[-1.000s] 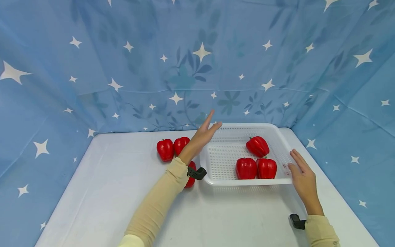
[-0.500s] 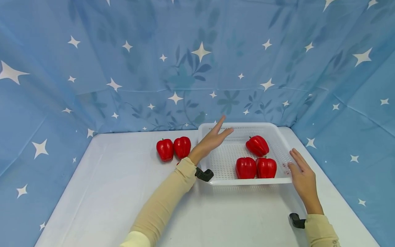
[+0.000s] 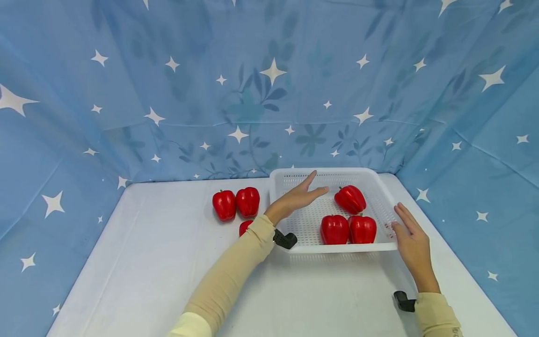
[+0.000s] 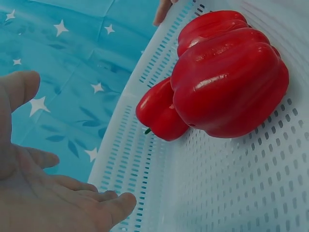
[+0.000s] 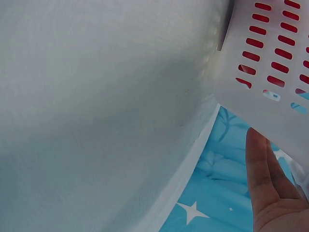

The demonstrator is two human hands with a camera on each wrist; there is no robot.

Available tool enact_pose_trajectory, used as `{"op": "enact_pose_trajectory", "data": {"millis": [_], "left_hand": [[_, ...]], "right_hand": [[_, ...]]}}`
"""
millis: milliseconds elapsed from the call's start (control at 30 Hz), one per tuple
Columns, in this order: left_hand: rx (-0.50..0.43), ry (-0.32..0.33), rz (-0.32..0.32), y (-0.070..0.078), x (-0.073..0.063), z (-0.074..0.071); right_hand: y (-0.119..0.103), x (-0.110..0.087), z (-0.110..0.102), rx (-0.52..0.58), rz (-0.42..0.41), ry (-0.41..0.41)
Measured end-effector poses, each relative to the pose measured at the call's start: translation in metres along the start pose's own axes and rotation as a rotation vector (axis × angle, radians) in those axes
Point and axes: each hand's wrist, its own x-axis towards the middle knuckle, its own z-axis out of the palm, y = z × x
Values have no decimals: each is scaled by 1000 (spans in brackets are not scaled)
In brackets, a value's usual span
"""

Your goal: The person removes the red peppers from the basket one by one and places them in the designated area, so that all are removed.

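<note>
Far left, two red peppers (image 3: 236, 203) sit side by side on the table; a third pepper (image 3: 246, 226) is partly hidden behind the left sleeve (image 3: 240, 267). Left hand (image 3: 298, 197) reaches over the white basket (image 3: 337, 249), fingers straight and spread, gripping nothing. Just right of its fingertips, inside the basket, lies a tipped pepper (image 3: 350, 199), long axis slanting, stem end toward that hand, which is nearer than the other. Two more peppers (image 3: 348, 229) stand side by side at the basket's near side. Right hand (image 3: 414, 241) is at the right rim, fingers straight; can't tell how firmly it touches. Surface: white-covered table (image 3: 160, 262). Blue star-print curtain (image 3: 189, 93) behind and both sides.
</note>
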Motion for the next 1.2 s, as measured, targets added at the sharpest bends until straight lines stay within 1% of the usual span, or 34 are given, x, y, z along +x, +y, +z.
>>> {"op": "enact_pose_trajectory", "data": {"millis": [200,367,433,500,600,700,767,867,967,1200], "left_hand": [[14,-21,-24,-1,3,5],[21,-49,-39,-3,7,6],[28,-71,-65,-4,9,5],[24,-102,-106,-6,11,4],[16,-170,-168,-7,13,3],[9,-236,-207,-10,15,5],[6,-273,-220,-11,16,6],[-9,-310,-236,-14,18,8],[-20,-328,-250,-16,19,9],[3,-367,-250,-15,19,11]], "right_hand": [[0,-1,0,-4,2,0],[0,-3,0,-8,4,0],[0,-3,0,-6,7,-4],[0,-3,0,-4,10,-9],[0,-2,0,3,13,-12],[0,-2,0,9,14,-10],[0,-2,0,10,14,-7],[-1,-3,1,15,13,-10],[-1,-3,1,16,11,-11],[-2,-1,0,13,15,-7]]}}
